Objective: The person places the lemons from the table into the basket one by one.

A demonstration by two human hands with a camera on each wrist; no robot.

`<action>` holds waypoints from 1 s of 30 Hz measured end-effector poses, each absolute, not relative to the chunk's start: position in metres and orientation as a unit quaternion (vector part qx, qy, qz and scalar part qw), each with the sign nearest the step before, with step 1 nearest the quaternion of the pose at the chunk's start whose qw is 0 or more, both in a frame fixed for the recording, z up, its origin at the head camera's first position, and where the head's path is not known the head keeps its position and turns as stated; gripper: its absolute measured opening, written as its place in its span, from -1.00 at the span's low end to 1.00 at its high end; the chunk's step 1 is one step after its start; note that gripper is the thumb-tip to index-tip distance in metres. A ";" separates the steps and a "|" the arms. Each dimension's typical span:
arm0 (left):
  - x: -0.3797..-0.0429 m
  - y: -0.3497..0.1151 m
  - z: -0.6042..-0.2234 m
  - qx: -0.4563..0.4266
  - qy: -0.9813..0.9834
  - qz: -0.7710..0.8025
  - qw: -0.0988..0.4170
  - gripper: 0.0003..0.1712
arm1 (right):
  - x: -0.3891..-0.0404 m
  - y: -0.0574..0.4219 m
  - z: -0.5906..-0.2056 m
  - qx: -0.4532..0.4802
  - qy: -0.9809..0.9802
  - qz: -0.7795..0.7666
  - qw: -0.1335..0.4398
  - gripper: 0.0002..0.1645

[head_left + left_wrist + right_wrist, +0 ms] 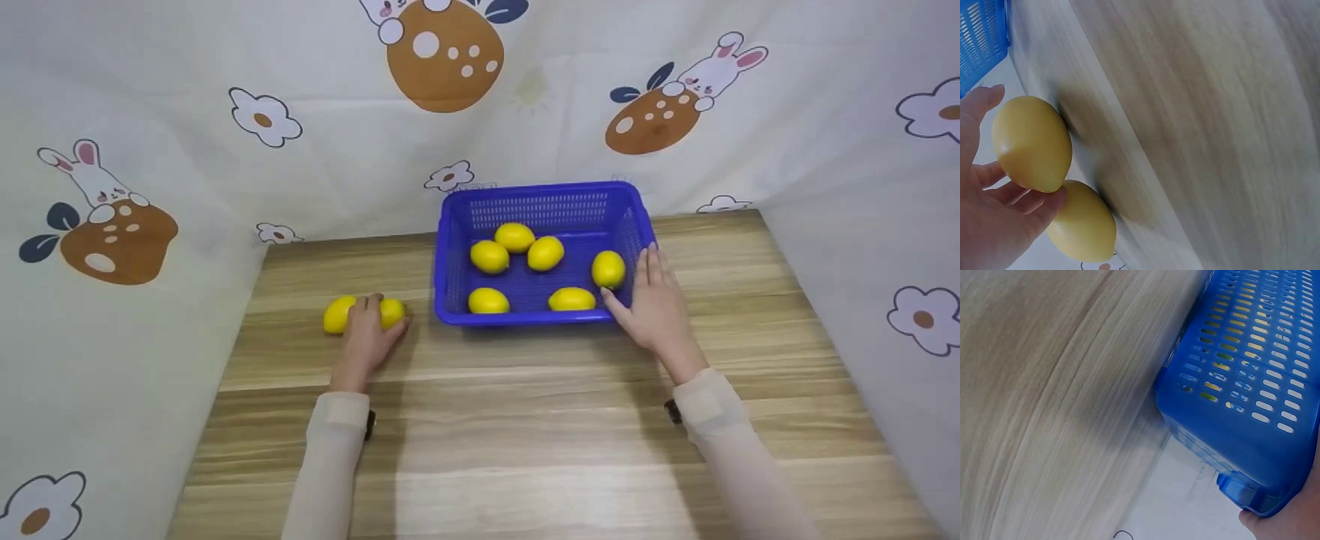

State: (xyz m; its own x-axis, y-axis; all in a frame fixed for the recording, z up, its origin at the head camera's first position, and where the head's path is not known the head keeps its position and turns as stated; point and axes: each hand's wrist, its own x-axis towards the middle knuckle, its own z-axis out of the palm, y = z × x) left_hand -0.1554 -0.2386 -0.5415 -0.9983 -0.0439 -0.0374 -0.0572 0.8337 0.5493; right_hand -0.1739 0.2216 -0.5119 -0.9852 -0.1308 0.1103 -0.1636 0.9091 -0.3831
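Note:
My left hand reaches over two yellow lemons lying side by side to the left of the basket. Its fingers curl behind the nearer lemon, between it and the other lemon, while the thumb stands at its opposite side. At the right side of the blue plastic basket, my right hand holds the rim, fingers along the side and thumb over the front corner. The right wrist view has the slotted basket wall large, with part of the hand at the lower right edge.
Several lemons lie inside the basket, one of them a lemon beside the right thumb. The basket stands at the back of a wood-grain table. Pale cloth printed with rabbits and flowers hangs behind and on both sides.

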 end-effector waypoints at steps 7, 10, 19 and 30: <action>-0.158 -0.235 -0.547 -0.027 0.956 0.291 0.009 -0.19 | -0.173 0.221 -0.512 0.074 -0.976 0.201 0.042 0.16; -0.160 -0.234 -0.550 -0.027 0.955 0.294 0.008 -0.20 | -0.173 0.221 -0.512 0.075 -0.977 0.198 0.042 0.16; -0.161 -0.235 -0.557 -0.032 0.952 0.304 0.013 -0.14 | -0.173 0.221 -0.511 0.071 -0.977 0.201 0.030 0.17; -0.162 -0.233 -0.562 -0.036 0.943 0.329 -0.013 -0.16 | -0.174 0.221 -0.511 0.072 -0.977 0.200 0.032 0.17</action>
State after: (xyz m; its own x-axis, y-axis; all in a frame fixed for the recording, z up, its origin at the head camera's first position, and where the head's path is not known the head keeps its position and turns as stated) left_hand -0.1617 -0.2326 -0.5623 -0.9971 -0.0759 0.0021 -0.0581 0.7806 0.6223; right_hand -0.1735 0.2208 -0.5113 -0.9874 -0.1286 0.0919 -0.1544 0.9095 -0.3859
